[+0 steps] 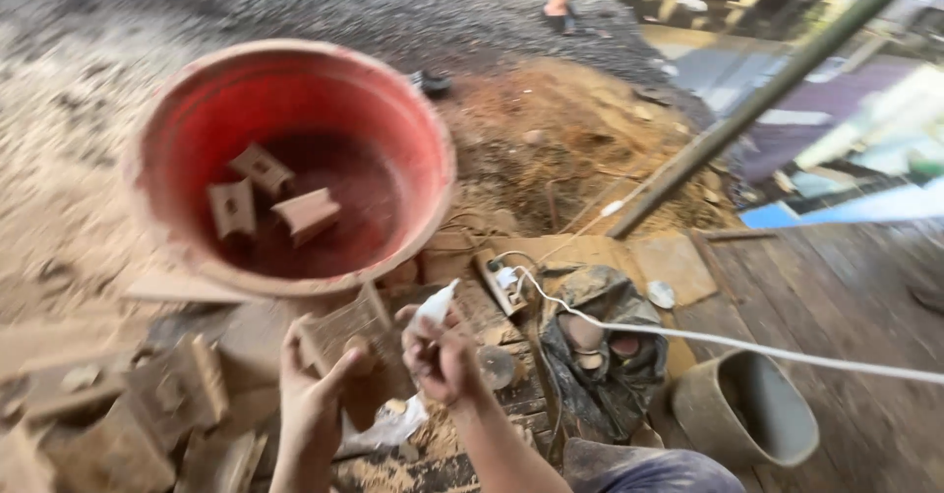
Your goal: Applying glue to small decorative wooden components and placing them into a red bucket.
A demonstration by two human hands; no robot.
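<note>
Down low, the left hand (313, 405) has its fingers and thumb clamped on a carved wooden block (346, 341), holding it up just under the rim of the basin. Right beside it, the right hand (440, 355) is curled shut around a white rag (433, 308), whose tip pokes up above the knuckles and sits close against the block. More rough wooden pieces (167, 395) lie piled at the lower left, blurred. To the right, a crumpled dark cloth (605, 346) holds a couple of pale round things, and a grey bucket (747, 409) stands beside it. A white cable (747, 344) runs across above the bucket. Further out, the big red basin (295, 159) holds 3 wooden blocks (265, 203) on its bottom. Beyond, a sawdust heap (580, 139), a slanting pole (767, 95), and at the far top a person's sandalled foot (562, 13).
</note>
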